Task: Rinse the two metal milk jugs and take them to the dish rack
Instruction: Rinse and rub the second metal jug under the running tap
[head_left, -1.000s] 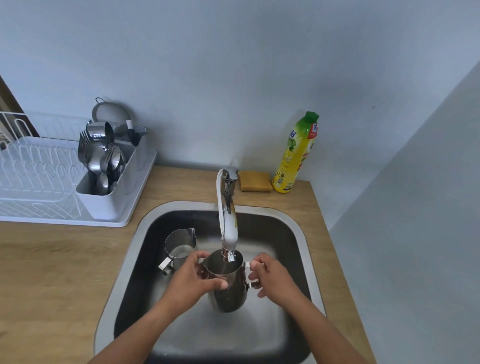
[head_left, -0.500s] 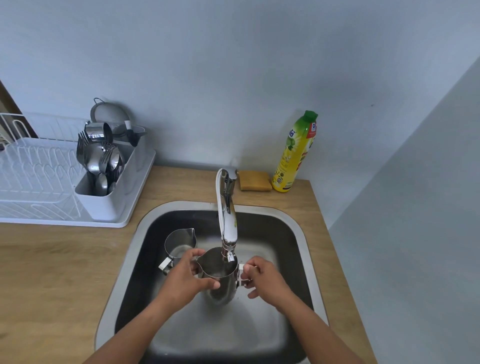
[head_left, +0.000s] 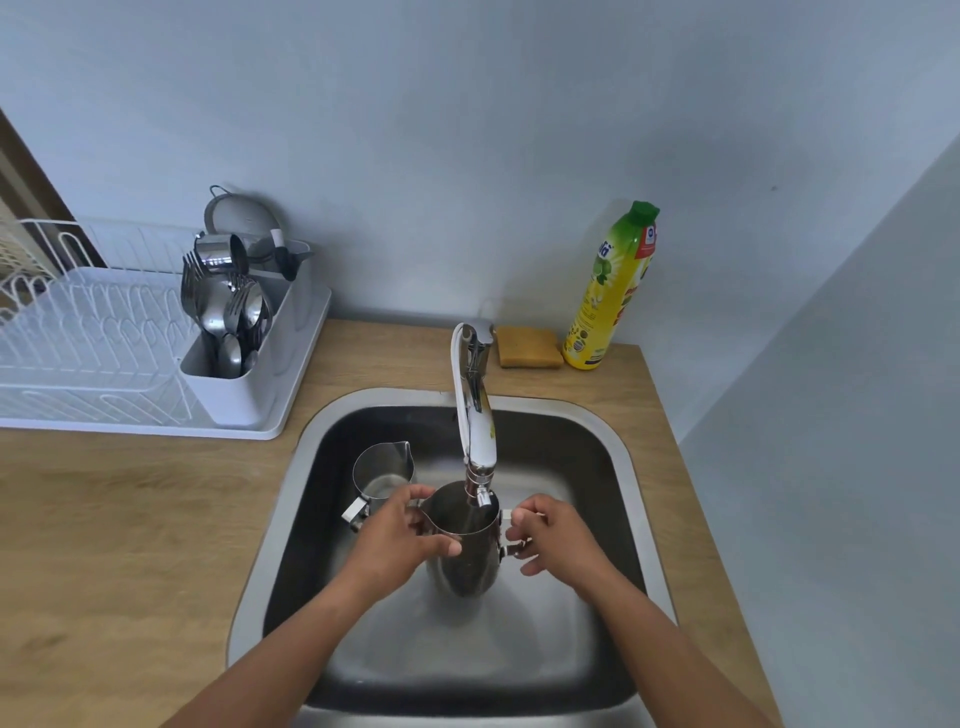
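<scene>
Steel jug sits upright in the sink, held just under the tap so the spout hangs over its open mouth (whether water is running cannot be told). The left hand wraps the jug's left wall, thumb across the near side and fingers curled round the far rim. The right hand is at the handle on the jug's right side, fingers bent and pinching it, only partly closed. A second jug stands upright in the sink just left of and beyond the first, apart from it, spout pointing far, its handle toward the near left beside the left hand. On the wooden counter to the far left lies the white rack, with a caddy full of cutlery at its right end. Beyond the sink, near the wall, a sponge lies beside a yellow bottle with a green cap.
</scene>
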